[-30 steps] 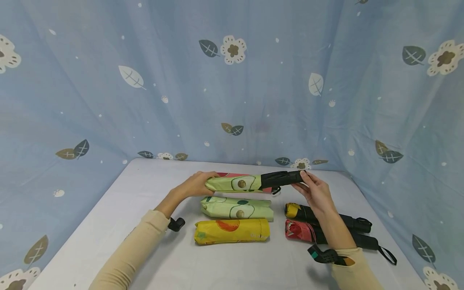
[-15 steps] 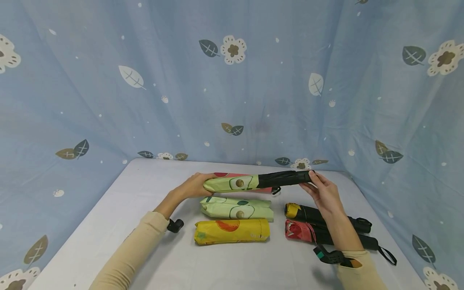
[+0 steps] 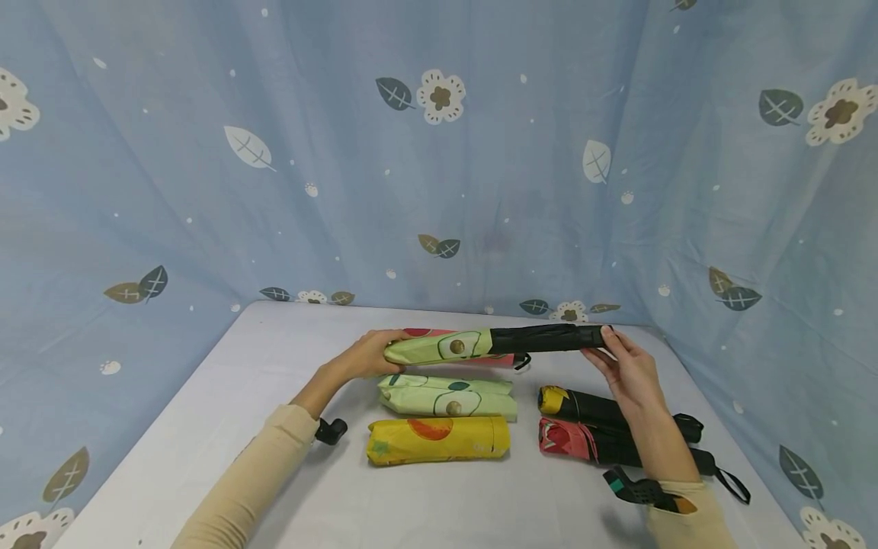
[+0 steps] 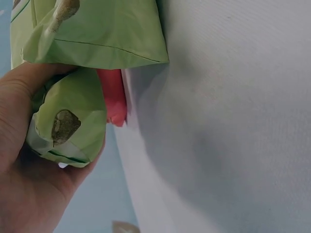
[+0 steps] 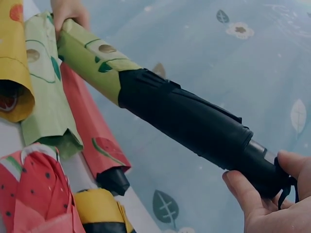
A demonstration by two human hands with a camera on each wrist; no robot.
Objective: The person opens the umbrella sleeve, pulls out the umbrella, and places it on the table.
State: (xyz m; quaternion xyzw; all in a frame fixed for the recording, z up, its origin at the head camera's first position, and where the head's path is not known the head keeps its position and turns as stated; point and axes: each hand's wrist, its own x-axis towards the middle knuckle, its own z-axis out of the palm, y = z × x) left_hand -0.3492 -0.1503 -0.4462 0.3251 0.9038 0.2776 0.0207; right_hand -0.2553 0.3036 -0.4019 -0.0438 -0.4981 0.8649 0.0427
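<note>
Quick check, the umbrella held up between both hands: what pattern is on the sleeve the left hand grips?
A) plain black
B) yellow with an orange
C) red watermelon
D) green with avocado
D: the left hand grips a green avocado-print sleeve, with the black umbrella sticking out toward the right hand.

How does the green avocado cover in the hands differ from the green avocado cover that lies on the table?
The held avocado cover is lifted off the table, gripped by the left hand, while the lying avocado cover rests flat beside the yellow cover. A black umbrella, held by the right hand, sticks out of the held cover; nothing protrudes from the lying cover. Both show the same light green avocado print.
</note>
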